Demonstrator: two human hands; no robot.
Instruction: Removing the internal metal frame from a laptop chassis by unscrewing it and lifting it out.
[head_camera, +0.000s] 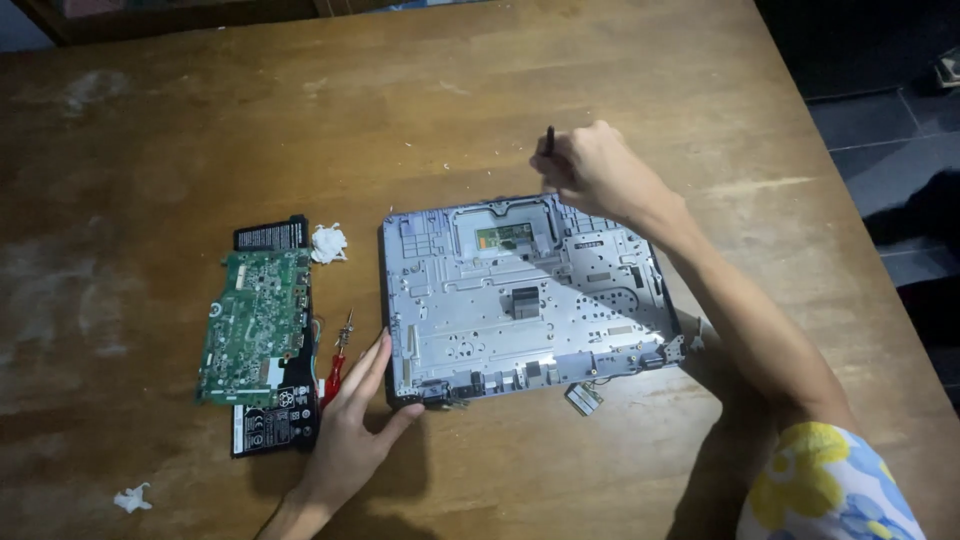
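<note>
An opened laptop base with a bare grey metal frame lies in the middle of the wooden table. My right hand is closed around a dark thin tool, held upright over the base's far edge. My left hand rests flat with fingers apart, touching the base's near left corner. A green circuit board lies left of it on top of a black battery pack.
Red-handled pliers lie between the circuit board and my left hand. A crumpled white tissue sits by the battery's far end, another scrap at the near left. A small loose part lies by the base's near edge. The table's right edge drops to dark floor tiles.
</note>
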